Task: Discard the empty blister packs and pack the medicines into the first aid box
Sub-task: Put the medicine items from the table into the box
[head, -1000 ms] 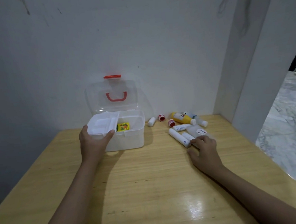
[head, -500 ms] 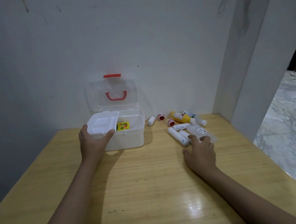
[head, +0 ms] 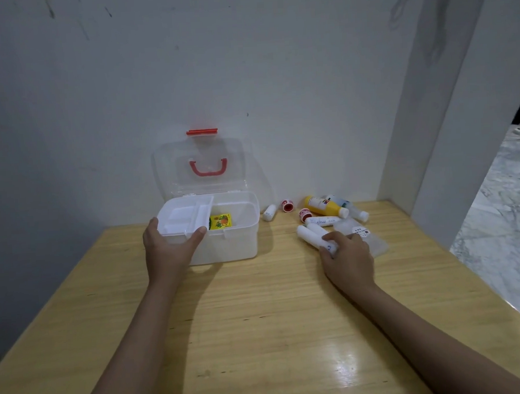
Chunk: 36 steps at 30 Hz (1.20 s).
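Note:
A translucent white first aid box [head: 240, 243] stands open on the wooden table [head: 260, 332], its clear lid with a red handle [head: 208, 168] leaning back against the wall. A white inner tray [head: 184, 217] sits over the box's left half, and a yellow packet [head: 220, 221] lies inside. My left hand [head: 168, 250] grips the tray's front edge. To the right lie white tubes [head: 310, 235], a yellow bottle [head: 322, 207], small red-capped pots [head: 288, 206] and a clear flat pouch [head: 372, 242]. My right hand [head: 347, 257] is closed around the near end of a white tube.
A small white bottle [head: 269, 213] lies just right of the box. Another white-capped bottle [head: 357, 212] lies behind the yellow one. The wall runs along the table's back edge, a white pillar [head: 448, 126] stands at the back right, and marble floor [head: 501, 229] lies beyond the right edge.
My right hand slid left from the clear pouch and closed on a white tube. My left hand stayed on the tray.

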Tool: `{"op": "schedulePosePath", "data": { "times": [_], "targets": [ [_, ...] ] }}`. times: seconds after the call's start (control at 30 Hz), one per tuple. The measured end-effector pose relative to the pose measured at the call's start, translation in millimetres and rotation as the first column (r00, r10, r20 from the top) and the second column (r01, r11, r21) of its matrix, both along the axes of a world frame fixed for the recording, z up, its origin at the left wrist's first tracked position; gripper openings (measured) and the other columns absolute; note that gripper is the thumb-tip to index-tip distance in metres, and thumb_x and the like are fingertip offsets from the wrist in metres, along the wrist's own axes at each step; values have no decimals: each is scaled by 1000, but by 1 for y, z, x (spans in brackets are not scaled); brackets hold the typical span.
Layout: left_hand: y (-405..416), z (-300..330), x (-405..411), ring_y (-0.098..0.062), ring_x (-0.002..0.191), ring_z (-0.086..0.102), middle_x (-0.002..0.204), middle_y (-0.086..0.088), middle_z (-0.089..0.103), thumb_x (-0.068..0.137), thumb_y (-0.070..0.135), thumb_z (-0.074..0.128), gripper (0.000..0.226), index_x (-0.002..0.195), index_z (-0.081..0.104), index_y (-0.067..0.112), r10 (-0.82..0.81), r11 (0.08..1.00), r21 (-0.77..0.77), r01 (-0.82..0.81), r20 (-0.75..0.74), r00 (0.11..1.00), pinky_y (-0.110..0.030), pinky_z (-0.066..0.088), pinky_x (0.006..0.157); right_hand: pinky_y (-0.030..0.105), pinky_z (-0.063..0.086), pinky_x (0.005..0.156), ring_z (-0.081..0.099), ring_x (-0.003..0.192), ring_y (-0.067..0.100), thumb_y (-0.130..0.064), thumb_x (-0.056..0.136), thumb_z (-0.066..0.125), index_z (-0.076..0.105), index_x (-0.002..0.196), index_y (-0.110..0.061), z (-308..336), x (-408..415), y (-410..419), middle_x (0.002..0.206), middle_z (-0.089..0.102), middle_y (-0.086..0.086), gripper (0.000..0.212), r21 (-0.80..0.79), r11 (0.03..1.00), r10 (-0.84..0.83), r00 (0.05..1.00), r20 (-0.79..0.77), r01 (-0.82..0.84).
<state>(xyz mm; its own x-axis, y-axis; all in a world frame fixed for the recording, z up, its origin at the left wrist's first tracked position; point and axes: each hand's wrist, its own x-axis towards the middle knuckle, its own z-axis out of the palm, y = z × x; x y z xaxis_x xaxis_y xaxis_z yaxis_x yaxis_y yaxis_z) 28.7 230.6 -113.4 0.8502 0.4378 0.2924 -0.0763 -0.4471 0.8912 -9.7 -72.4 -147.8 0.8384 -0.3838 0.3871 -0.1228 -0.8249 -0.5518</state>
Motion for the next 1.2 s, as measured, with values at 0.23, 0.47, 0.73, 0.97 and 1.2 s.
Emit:
{"op": "schedulePosePath", "data": {
  "times": [0.23,0.47,0.73,0.97,1.2],
  "targets": [
    [0,-2,1,-26,136,33,150,-6,28,65,47,80,103,145,24,15,4,1000,-9,-4,7,1000,-40,38,103,28,40,79,52,85,14,-17,75,72,70,96,-21,73,5,10,90,61,1,21,53,941,299,897,327,-333],
    [-2,-2,3,-23,135,33,149,-6,31,65,41,81,100,144,25,15,16,1000,-5,-16,32,999,-29,34,96,38,48,80,46,104,25,-23,81,60,68,102,-28,147,81,65,105,55,7,23,-406,656,577,770,-273,-636],
    [0,-7,7,-19,136,33,150,-2,30,60,44,83,104,144,27,17,25,998,-50,-22,48,999,-26,31,97,34,46,73,42,107,27,-11,81,62,71,100,-21,140,129,119,113,53,3,24,-543,392,442,670,-597,-743],
    [0,-8,7,-21,136,31,151,-2,29,62,44,82,104,145,25,19,27,999,-44,-25,42,999,-27,32,94,17,27,56,49,108,25,-14,83,61,70,107,-18,148,135,121,113,61,2,26,-529,361,399,640,-657,-768],
    [0,-8,6,-21,136,31,150,-2,29,63,43,82,104,145,24,19,20,999,-35,-19,41,999,-26,32,93,31,42,68,45,99,20,-9,78,64,70,98,-22,120,139,119,110,55,6,24,-496,450,480,670,-567,-743]
  ]
}}
